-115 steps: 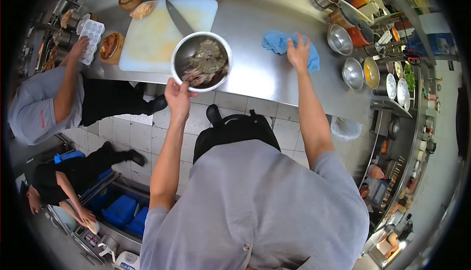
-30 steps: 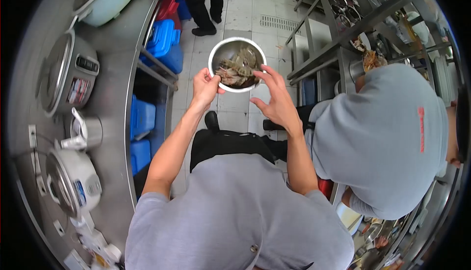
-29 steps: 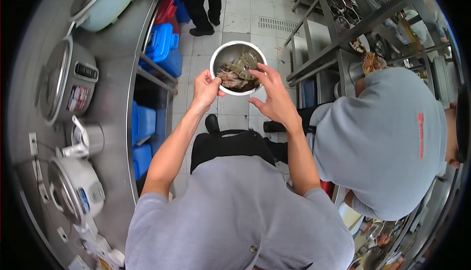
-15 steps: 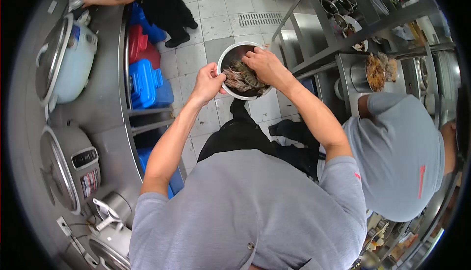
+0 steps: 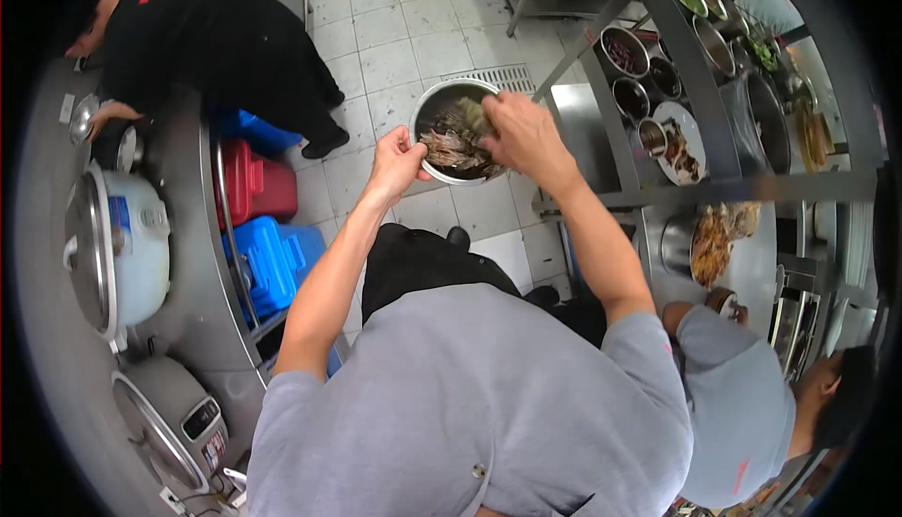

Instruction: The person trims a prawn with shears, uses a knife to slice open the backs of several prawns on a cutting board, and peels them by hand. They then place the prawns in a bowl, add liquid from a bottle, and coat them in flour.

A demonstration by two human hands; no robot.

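Grey floor tiles fill the aisle of a working kitchen, steel counter curving down the left side with a big rice cooker on it and blue crates tucked underneath. Out in front, held above the floor, there's the steel bowl, loaded with raw shrimp. The left hand pinches the near rim, thumb over the edge, fingers curled beneath. The right hand reaches over the far side, fingers bent down into the shrimp, grasping at them; whether it has one pinched, the wrist hides. To the right, a steel rack carries small pots and a plate of food, and a co-worker in grey crouches low beside it. Another person in black leans at the counter up ahead.

Risk, as I read it: the bowl hangs on one hand's rim grip alone, so a hard dig by the right hand could tip it and spill shrimp on the tiles. Tight aisle too, so a bump from either neighbour would do the same.
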